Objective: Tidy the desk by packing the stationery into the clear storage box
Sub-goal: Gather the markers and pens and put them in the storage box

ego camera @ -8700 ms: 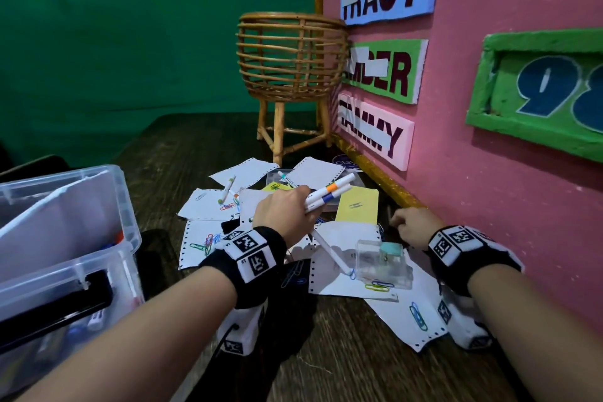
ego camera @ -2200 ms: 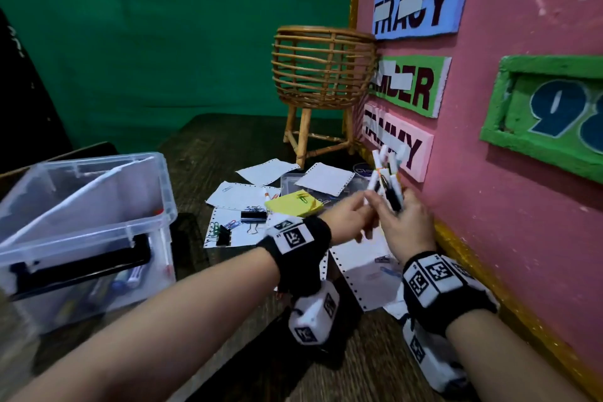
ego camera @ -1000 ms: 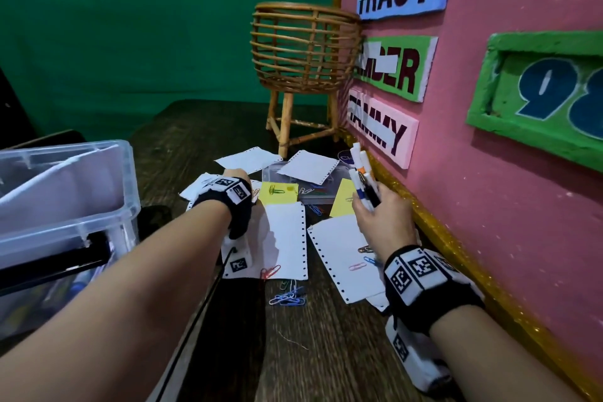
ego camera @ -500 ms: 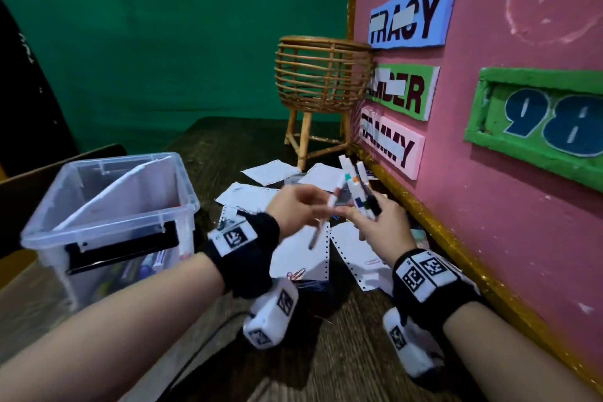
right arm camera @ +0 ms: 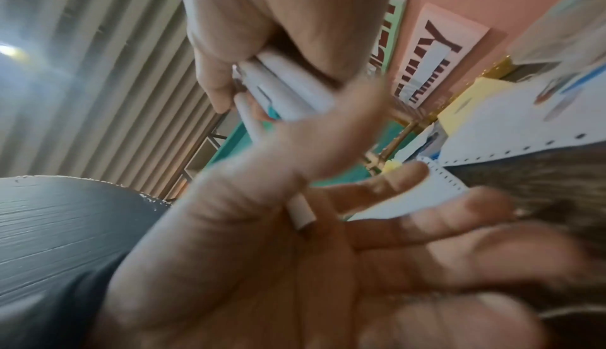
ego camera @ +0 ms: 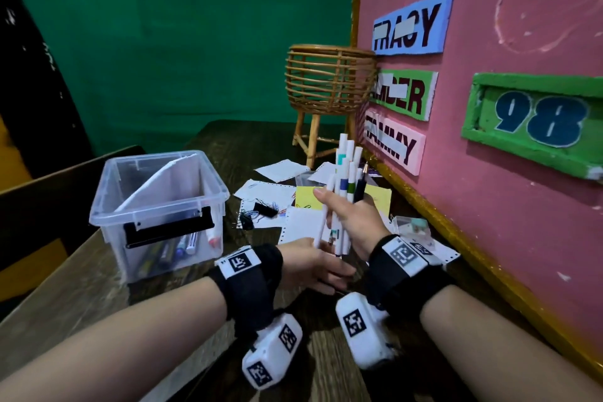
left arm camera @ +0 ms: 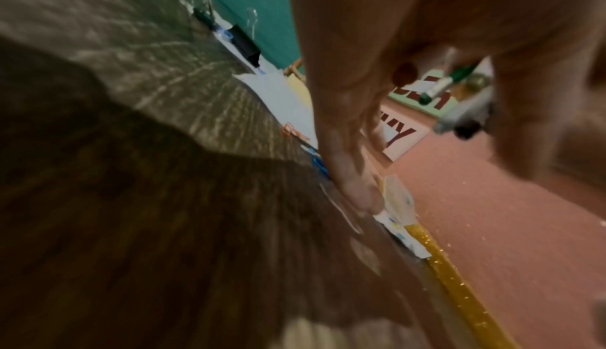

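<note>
My right hand (ego camera: 339,212) grips a bundle of white pens (ego camera: 347,170) upright over the desk, seen close up in the right wrist view as pens (right arm camera: 288,90) held by the fingers (right arm camera: 229,43). My left hand (ego camera: 319,268) lies just below the bundle with its fingers straight, and the pens' lower ends touch its palm (right arm camera: 360,225). In the left wrist view the left fingers (left arm camera: 344,147) stretch out beneath the pen ends (left arm camera: 459,111). The clear storage box (ego camera: 163,202) stands open to the left and holds several markers (ego camera: 182,245).
Loose white papers (ego camera: 270,192), yellow notes (ego camera: 306,197), black binder clips (ego camera: 264,210) and a small clear case (ego camera: 412,228) lie beyond my hands. A rattan basket stand (ego camera: 329,81) is at the back. The pink board (ego camera: 489,173) walls the right side.
My left hand, which was bringing one more pen to the bundle, has dropped under the pens' ends with its fingers straight. The right hand now holds that pen with the others.
</note>
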A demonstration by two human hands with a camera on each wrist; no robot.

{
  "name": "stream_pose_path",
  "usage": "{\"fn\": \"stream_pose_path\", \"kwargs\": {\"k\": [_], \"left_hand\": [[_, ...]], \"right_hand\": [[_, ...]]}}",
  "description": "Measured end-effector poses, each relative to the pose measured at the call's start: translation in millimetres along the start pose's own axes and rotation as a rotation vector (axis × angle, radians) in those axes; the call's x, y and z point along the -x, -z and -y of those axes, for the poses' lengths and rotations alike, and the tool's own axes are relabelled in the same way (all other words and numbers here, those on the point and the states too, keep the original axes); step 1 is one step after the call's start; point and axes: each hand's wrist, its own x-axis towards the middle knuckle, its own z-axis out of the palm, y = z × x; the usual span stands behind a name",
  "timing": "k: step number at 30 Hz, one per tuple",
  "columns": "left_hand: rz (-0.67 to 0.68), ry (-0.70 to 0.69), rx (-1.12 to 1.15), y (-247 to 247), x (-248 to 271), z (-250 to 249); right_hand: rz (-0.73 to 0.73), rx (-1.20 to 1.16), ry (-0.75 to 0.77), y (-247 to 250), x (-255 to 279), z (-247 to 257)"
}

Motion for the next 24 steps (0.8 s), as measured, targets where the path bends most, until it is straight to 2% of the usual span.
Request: {"fn": "stream_pose_path", "kwargs": {"k": [2, 6, 10, 16, 19, 22, 24], "left_hand": [[-0.004, 0.007, 0.094, 0.7, 1.0, -0.9], [-0.063, -0.103, 0.174, -0.2, 7.7, -10.1], [-0.132, -0.126, 0.116, -6.8, 13.2, -13.0], [-0.225, -0.136, 0.058, -15.3, 17.3, -14.2], [-0.27, -0.199, -0.031, -19.2, 23.8, -21.1], [-0.343, -0.286, -0.099, -25.0, 33.0, -28.1], [-0.361, -0.3, -0.214, -26.9, 41.4, -34.5]], "right_hand": [[0.011, -0.01, -0.029, -6.9, 2.4, 1.5], [0.031, -0.112, -0.118, -8.2, 10.7, -1.1], [0.069, -0.091, -0.143, -8.7, 20.4, -3.1], [0.008, 0.0, -0.176, -14.0, 18.2, -2.4], [0.042, 0.026, -0.221, -13.9, 23.2, 2.7], [0.12, 0.022, -0.176, -16.2, 33.4, 11.1], [0.173, 0.029, -0.095, -12.8, 43.3, 21.1]]}}
